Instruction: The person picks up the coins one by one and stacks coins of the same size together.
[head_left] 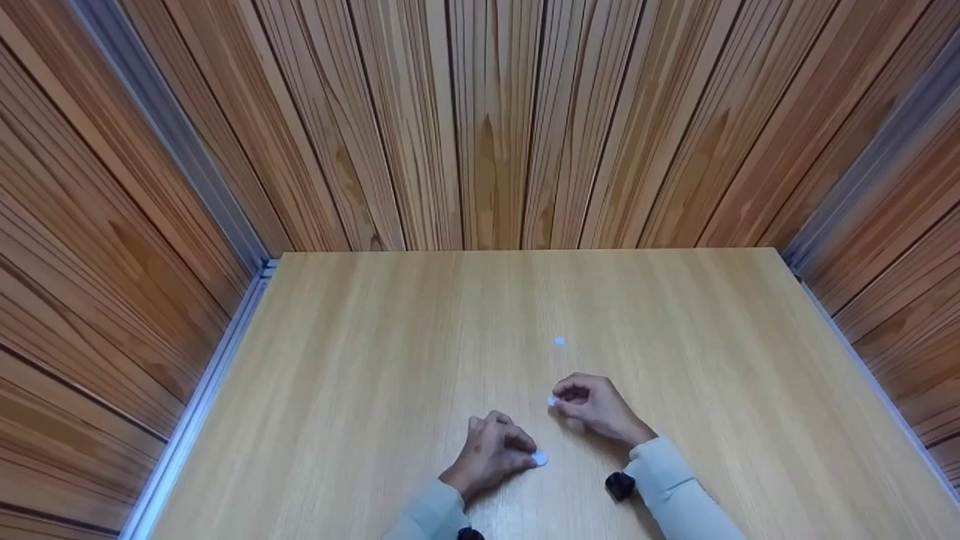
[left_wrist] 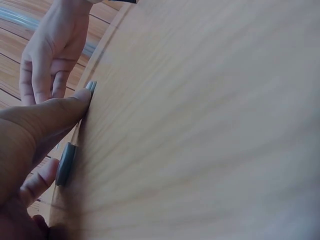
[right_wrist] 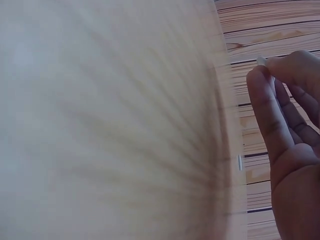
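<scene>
A small white disc (head_left: 540, 457) lies at the tips of the thumb and forefinger of my left hand (head_left: 491, 454), which pinches it at the tabletop. Further forward and to the right, my right hand (head_left: 596, 409) pinches a small white piece (head_left: 553, 401) between thumb and forefinger. That piece (right_wrist: 261, 61) shows only partly past the fingertips in the right wrist view. In the left wrist view a disc (left_wrist: 66, 164) looks dark and touches a left fingertip. Another small white piece (head_left: 559, 340) lies on the table beyond both hands, touched by neither.
The wooden tabletop (head_left: 360, 360) ends at a plank-patterned back wall (head_left: 487, 135). Similar side walls (head_left: 90, 225) stand at left and right, with metal rails (head_left: 199, 420) along the table's sides. Dark wrist-worn devices (head_left: 619, 486) sit at the light sleeves.
</scene>
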